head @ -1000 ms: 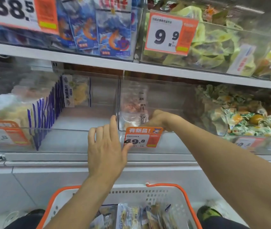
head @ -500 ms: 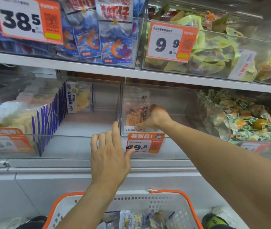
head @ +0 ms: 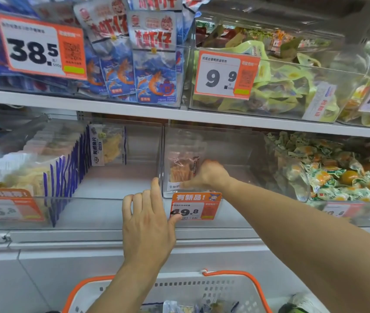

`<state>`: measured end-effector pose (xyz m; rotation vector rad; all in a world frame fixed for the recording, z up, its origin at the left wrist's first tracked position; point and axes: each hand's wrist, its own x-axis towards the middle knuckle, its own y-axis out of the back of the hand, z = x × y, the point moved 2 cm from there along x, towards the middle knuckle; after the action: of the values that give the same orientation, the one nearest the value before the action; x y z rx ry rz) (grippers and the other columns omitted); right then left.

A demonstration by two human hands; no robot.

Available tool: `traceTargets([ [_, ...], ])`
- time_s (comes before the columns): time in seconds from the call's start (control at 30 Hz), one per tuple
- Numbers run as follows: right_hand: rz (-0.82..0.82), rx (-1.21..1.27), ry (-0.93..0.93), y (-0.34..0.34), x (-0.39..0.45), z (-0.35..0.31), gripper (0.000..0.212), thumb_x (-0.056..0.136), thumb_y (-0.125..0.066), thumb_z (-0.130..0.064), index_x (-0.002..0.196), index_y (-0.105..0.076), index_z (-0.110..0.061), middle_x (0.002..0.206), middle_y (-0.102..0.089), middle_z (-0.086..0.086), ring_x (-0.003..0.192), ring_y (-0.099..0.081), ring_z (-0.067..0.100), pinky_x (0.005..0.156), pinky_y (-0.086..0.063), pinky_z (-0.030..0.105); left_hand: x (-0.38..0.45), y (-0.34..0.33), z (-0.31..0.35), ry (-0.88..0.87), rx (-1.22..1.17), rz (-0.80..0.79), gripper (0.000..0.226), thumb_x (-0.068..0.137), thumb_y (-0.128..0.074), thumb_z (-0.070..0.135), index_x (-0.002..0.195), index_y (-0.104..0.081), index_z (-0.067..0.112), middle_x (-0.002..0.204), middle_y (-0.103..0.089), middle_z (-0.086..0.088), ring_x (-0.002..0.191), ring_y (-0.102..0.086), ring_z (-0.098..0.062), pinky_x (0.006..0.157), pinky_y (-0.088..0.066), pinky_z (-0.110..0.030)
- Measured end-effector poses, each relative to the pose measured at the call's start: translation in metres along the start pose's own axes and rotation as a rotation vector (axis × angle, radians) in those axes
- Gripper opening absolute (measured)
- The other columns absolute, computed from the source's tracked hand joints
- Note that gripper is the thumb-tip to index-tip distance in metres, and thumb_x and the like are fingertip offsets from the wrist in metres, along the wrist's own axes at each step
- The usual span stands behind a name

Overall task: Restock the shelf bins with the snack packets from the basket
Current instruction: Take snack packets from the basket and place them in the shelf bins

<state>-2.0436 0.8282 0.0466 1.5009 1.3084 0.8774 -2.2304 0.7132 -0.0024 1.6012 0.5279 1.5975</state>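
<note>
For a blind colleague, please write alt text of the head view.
The right hand stands a clear snack packet upright inside a clear shelf bin, while the left hand rests flat on its front edge beside the 49.8 price tag.

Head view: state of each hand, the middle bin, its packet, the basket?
Left hand: open, fingertips on the bin's front edge.
Right hand: inside the bin, holding the packet.
Packet: upright against the left wall.
Middle bin: nearly empty.
Basket: holds more packets.
</note>
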Motion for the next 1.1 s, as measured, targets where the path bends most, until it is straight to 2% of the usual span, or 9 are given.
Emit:
traceTargets([
  [0.1, -0.057, 0.057, -0.014, -0.004, 0.002, 0.005, 0.058, 0.061, -0.086, -0.064, 0.096, -0.066, -0.022, 0.089, -0.067, -0.003, 0.082, -0.064, 0.018, 0.078, -0.058, 0.033, 0.001, -0.001, 0.000, 0.004, -0.013, 0.011, 0.095, 0.075, -0.075, 0.053, 0.142, -0.041, -0.005, 0.100, -0.052, -0.014, 0.092, -0.049, -0.033, 0.098, -0.037, -0.052],
  [0.23, -0.084, 0.066, -0.047, -0.006, 0.002, 0.002, 0.054, 0.059, -0.089, -0.060, 0.085, -0.066, -0.019, 0.082, -0.067, -0.002, 0.075, -0.064, 0.016, 0.069, -0.057, 0.031, 0.001, -0.002, 0.000, 0.005, -0.018, 0.016, 0.094, 0.075, -0.075, 0.053, 0.142, -0.041, -0.004, 0.100, -0.053, -0.014, 0.092, -0.049, -0.034, 0.098, -0.036, -0.052],
  [0.33, -0.012, 0.117, 0.008, -0.004, -0.002, 0.002, 0.051, 0.059, -0.092, -0.054, 0.083, -0.060, -0.023, 0.083, -0.065, -0.004, 0.076, -0.065, 0.016, 0.071, -0.058, 0.030, 0.001, -0.001, 0.000, 0.004, -0.020, 0.019, 0.093, 0.075, -0.074, 0.054, 0.141, -0.042, -0.004, 0.100, -0.053, -0.013, 0.092, -0.049, -0.033, 0.098, -0.036, -0.051],
  [0.47, 0.143, 0.085, 0.108, 0.004, -0.006, -0.002, 0.065, 0.056, -0.094, -0.051, 0.096, -0.053, -0.021, 0.082, -0.055, -0.008, 0.082, -0.061, 0.016, 0.072, -0.051, 0.027, 0.001, -0.002, 0.000, 0.011, -0.024, 0.012, 0.094, 0.074, -0.075, 0.054, 0.141, -0.043, -0.004, 0.099, -0.053, -0.013, 0.092, -0.049, -0.033, 0.098, -0.037, -0.051],
  [0.57, 0.206, 0.086, 0.076, 0.003, -0.003, 0.000, 0.074, 0.051, -0.094, -0.057, 0.100, -0.052, -0.021, 0.085, -0.059, -0.007, 0.080, -0.062, 0.017, 0.070, -0.053, 0.030, 0.001, -0.002, 0.000, 0.017, -0.031, 0.020, 0.094, 0.073, -0.076, 0.054, 0.141, -0.044, -0.003, 0.098, -0.053, -0.012, 0.091, -0.049, -0.032, 0.098, -0.036, -0.050],
  [0.77, -0.079, 0.091, -0.083, -0.013, 0.004, 0.007, 0.065, 0.058, -0.091, -0.058, 0.104, -0.065, -0.019, 0.100, -0.070, 0.000, 0.092, -0.067, 0.021, 0.087, -0.059, 0.038, 0.000, -0.003, 0.000, 0.008, -0.043, 0.033, 0.095, 0.072, -0.077, 0.054, 0.140, -0.043, -0.002, 0.099, -0.054, -0.012, 0.092, -0.050, -0.032, 0.098, -0.036, -0.050],
  [1.0, -0.252, -0.016, -0.179, -0.008, 0.000, 0.010, 0.055, 0.081, -0.081, -0.040, 0.121, -0.059, -0.008, 0.112, -0.063, 0.006, 0.112, -0.063, 0.025, 0.094, -0.051, 0.036, 0.002, -0.003, -0.002, -0.015, -0.068, 0.053, 0.094, 0.074, -0.076, 0.054, 0.141, -0.043, -0.004, 0.100, -0.054, -0.013, 0.092, -0.050, -0.033, 0.099, -0.036, -0.050],
  [1.07, -0.267, -0.080, -0.154, 0.009, -0.009, 0.009, 0.049, 0.083, -0.079, -0.037, 0.116, -0.061, -0.006, 0.111, -0.066, 0.008, 0.106, -0.065, 0.024, 0.092, -0.053, 0.034, 0.004, 0.000, -0.002, -0.032, -0.082, 0.058, 0.093, 0.077, -0.073, 0.055, 0.142, -0.041, -0.004, 0.101, -0.054, -0.013, 0.093, -0.049, -0.032, 0.099, -0.037, -0.051],
  [1.1, -0.248, -0.080, -0.137, 0.023, -0.014, 0.008, 0.045, 0.082, -0.079, -0.040, 0.106, -0.066, -0.005, 0.099, -0.069, 0.008, 0.092, -0.067, 0.022, 0.083, -0.056, 0.031, 0.007, 0.002, -0.003, -0.041, -0.081, 0.058, 0.093, 0.079, -0.071, 0.056, 0.143, -0.040, -0.004, 0.103, -0.054, -0.013, 0.094, -0.049, -0.032, 0.099, -0.037, -0.050],
])
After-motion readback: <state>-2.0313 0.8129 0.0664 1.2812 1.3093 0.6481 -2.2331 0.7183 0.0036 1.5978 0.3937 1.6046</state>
